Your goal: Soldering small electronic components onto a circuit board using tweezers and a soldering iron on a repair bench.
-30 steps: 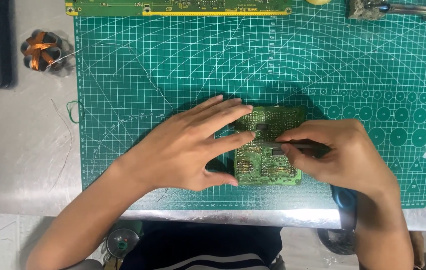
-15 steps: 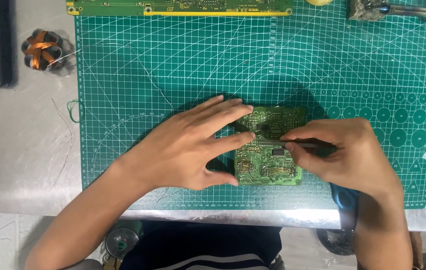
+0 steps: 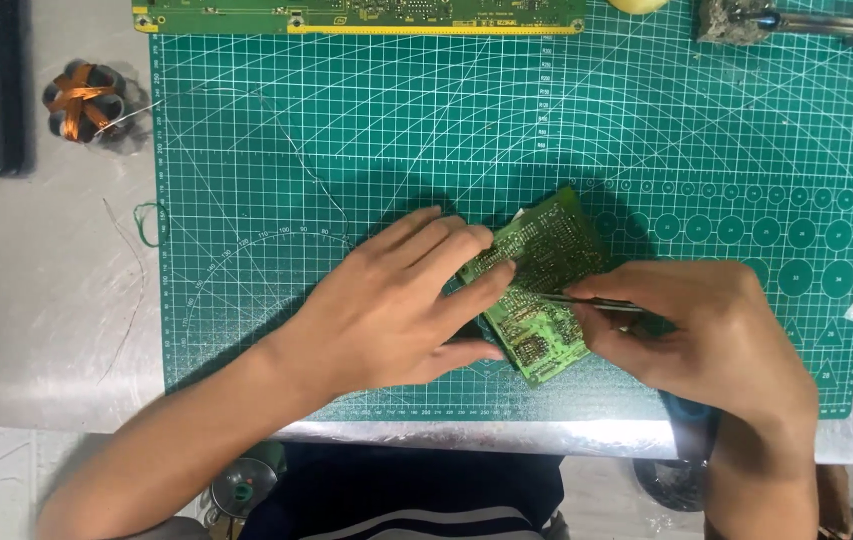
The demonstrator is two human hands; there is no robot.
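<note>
Green gridded cutting mat [image 3: 346, 150] covers most of a grey metal bench [image 3: 46, 330], and near its front edge lies a small green circuit board [image 3: 546, 290], tilted, its left part hidden under the left hand [image 3: 396, 310], which presses flat with fingers spread. The right hand [image 3: 716, 340] pinches a thin dark tool [image 3: 596, 301] whose tip touches the board; its handle is hidden in the fist. At the far edge a long circuit board [image 3: 366, 14] is cut off.

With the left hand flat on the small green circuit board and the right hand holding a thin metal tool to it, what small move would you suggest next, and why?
Probably keep the left hand pressing and ease the thin metal tool in the right hand a little further along the circuit board. The board lies tilted on the green cutting mat, so it could shift without that hold, and the tool's tip already rests at the board's middle.
</note>
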